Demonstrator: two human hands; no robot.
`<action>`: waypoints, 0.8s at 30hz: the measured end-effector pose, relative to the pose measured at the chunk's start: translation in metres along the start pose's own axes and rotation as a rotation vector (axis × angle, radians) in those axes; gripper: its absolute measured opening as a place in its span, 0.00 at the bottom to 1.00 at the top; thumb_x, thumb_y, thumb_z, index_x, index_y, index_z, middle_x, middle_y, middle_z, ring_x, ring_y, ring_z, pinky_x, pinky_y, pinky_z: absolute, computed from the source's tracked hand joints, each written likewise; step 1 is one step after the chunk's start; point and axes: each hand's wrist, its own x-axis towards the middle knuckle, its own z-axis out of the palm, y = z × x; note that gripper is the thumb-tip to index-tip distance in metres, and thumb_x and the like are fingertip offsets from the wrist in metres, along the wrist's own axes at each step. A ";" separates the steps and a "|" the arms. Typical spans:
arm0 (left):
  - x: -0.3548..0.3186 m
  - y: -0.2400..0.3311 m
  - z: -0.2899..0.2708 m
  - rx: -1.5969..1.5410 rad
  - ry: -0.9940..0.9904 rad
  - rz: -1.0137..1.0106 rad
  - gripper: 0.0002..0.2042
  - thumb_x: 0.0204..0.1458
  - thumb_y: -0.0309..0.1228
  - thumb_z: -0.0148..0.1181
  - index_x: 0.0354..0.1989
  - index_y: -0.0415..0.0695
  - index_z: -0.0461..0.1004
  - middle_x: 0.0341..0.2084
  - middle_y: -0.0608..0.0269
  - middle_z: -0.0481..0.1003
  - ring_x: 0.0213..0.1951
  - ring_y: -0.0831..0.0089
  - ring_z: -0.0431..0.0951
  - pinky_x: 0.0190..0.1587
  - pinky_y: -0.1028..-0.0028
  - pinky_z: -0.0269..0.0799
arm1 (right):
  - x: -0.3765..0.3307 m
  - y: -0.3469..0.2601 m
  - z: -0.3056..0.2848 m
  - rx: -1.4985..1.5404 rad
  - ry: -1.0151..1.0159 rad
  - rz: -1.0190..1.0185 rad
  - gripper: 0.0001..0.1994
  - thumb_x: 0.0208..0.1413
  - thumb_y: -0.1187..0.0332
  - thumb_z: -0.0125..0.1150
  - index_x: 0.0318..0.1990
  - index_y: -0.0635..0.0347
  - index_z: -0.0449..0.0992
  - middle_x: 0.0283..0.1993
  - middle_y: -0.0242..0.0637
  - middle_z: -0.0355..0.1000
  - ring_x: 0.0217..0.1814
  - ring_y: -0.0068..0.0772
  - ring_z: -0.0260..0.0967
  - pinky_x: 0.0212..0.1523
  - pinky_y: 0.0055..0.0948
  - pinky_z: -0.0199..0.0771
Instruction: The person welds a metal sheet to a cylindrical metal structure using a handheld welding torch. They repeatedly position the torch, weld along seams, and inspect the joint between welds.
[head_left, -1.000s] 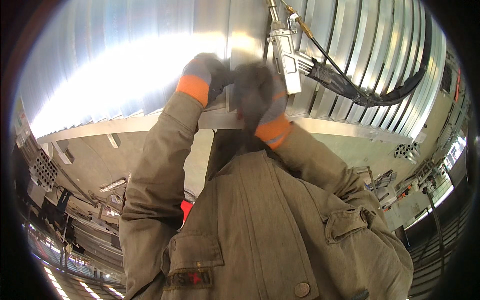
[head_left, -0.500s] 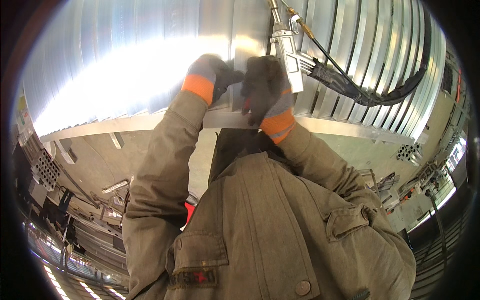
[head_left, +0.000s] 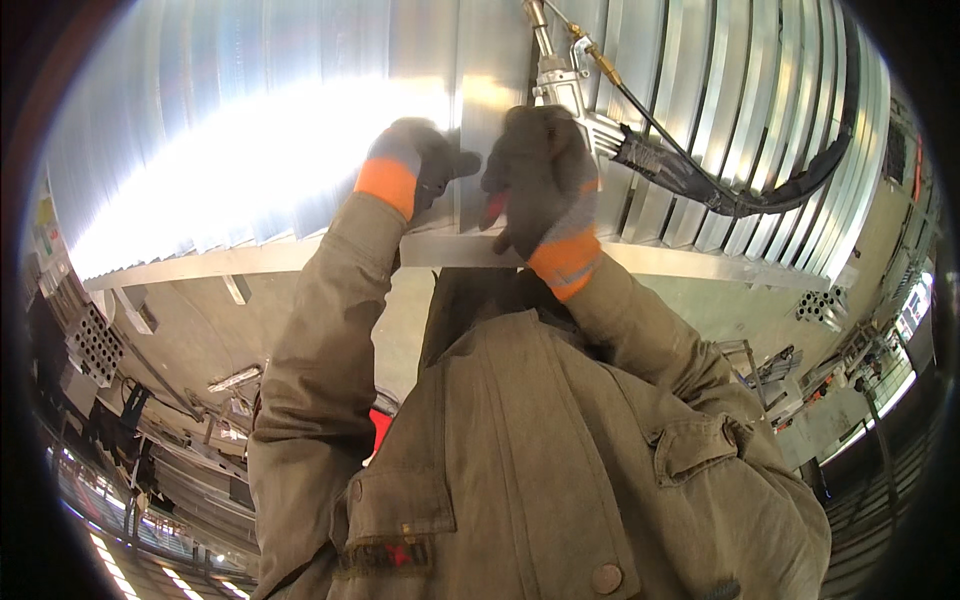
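Observation:
Both my hands wear dark grey gloves with orange cuffs and are held over the near part of a ribbed metal panel. My left hand is curled, its thumb side pointing toward the right hand; whatever lies within the fingers is hidden. My right hand is closed around a small object with a red part showing below the fingers; its kind is unclear. Just beyond the right hand, partly hidden by it, lies a silver gun-shaped tool with a brass-fitted hose.
A thick black-wrapped cable curves from the gun-shaped tool across the slats to the right. Strong glare covers the panel's left side. The metal front edge runs before me. Perforated metal blocks stand low on the left, with racks behind.
My hands have drawn slightly apart, the right one shifting to the right and the left one a little leftward. The gun-shaped tool appears slightly farther left and up, more covered by my right hand.

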 end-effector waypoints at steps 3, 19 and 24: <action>0.002 -0.003 0.001 0.062 -0.044 -0.009 0.25 0.56 0.51 0.72 0.26 0.37 0.81 0.19 0.56 0.78 0.20 0.64 0.77 0.25 0.62 0.75 | 0.000 0.012 -0.009 0.005 -0.072 0.061 0.20 0.73 0.52 0.59 0.48 0.63 0.69 0.29 0.35 0.72 0.21 0.30 0.72 0.14 0.29 0.73; -0.006 -0.010 0.008 -0.172 0.035 0.028 0.25 0.53 0.49 0.77 0.25 0.36 0.78 0.18 0.61 0.74 0.19 0.68 0.69 0.23 0.61 0.66 | 0.008 0.010 -0.012 -0.306 -0.172 -0.239 0.11 0.70 0.65 0.56 0.37 0.62 0.74 0.28 0.38 0.70 0.28 0.36 0.70 0.28 0.33 0.70; -0.003 -0.012 0.010 -0.221 0.035 0.019 0.24 0.53 0.48 0.77 0.23 0.37 0.78 0.17 0.62 0.73 0.19 0.69 0.68 0.23 0.61 0.65 | 0.003 0.013 -0.007 0.061 -0.044 0.132 0.16 0.72 0.58 0.56 0.35 0.62 0.72 0.26 0.35 0.71 0.24 0.27 0.71 0.23 0.31 0.73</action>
